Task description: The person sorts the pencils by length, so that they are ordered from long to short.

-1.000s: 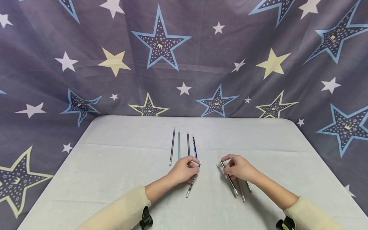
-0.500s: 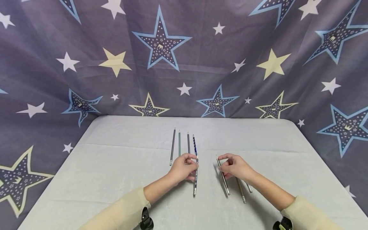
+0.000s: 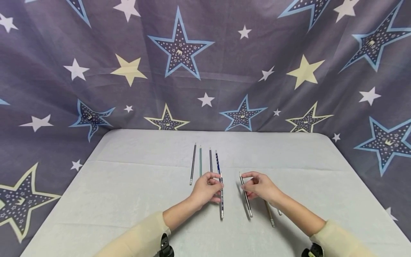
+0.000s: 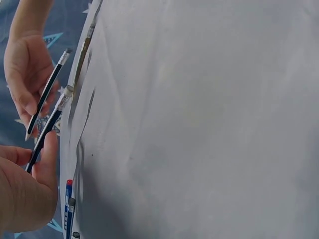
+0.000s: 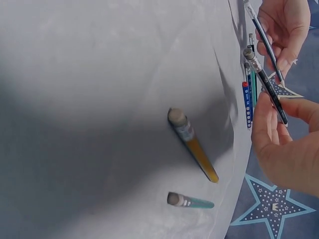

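Observation:
In the head view, my left hand [image 3: 205, 192] pinches a dark patterned pencil [image 3: 222, 205] between thumb and fingers, its eraser end toward me. My right hand [image 3: 263, 187] grips a dark striped pencil [image 3: 247, 201] in the same way, tip pointing away and leaning slightly left. A gap of tabletop separates the two pencils. The left wrist view shows the left hand's pencil [image 4: 49, 122] with its metal ferrule and eraser up. In the right wrist view, the right hand's black pencil [image 5: 266, 82] crosses the fingertips.
Behind the left hand lie a black pencil [image 3: 193, 164], a teal pencil [image 3: 200, 160], a navy pencil [image 3: 210, 159] and a blue patterned pencil [image 3: 217, 161]. Under the right hand rest a yellow-brown pencil [image 3: 269, 214] and another teal pencil [image 5: 199, 203]. A star-printed curtain [image 3: 205, 71] hangs behind the table.
The left hand's pencil has swung from a slant to nearly straight front to back. My right hand has moved left with its pencil, narrowing the gap between the pencils' eraser ends.

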`<state>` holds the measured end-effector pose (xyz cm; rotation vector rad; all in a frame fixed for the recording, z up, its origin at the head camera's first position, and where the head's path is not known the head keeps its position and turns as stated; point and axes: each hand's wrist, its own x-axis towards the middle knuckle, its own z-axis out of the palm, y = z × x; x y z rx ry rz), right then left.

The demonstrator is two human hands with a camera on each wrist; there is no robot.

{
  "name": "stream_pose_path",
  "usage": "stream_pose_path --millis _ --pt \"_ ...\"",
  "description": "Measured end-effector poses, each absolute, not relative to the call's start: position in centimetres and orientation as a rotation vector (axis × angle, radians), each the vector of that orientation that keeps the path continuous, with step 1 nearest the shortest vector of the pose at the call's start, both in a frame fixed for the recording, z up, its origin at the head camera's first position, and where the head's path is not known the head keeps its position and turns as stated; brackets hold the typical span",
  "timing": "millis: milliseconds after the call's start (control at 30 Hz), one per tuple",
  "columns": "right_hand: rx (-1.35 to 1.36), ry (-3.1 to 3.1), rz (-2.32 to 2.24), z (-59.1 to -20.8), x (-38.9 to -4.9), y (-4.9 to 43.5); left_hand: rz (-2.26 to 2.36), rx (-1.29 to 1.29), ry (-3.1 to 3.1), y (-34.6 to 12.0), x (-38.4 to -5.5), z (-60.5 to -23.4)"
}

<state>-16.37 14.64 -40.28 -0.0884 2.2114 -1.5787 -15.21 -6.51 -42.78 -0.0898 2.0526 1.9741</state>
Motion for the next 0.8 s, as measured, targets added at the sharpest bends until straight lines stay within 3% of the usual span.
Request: stream_pose_path --millis 800 --pt "-0.063 2.195 -1.615 -40.32 -16.35 14.31 2.033 -0.123 2.020 -5.96 -15.21 -42.51"
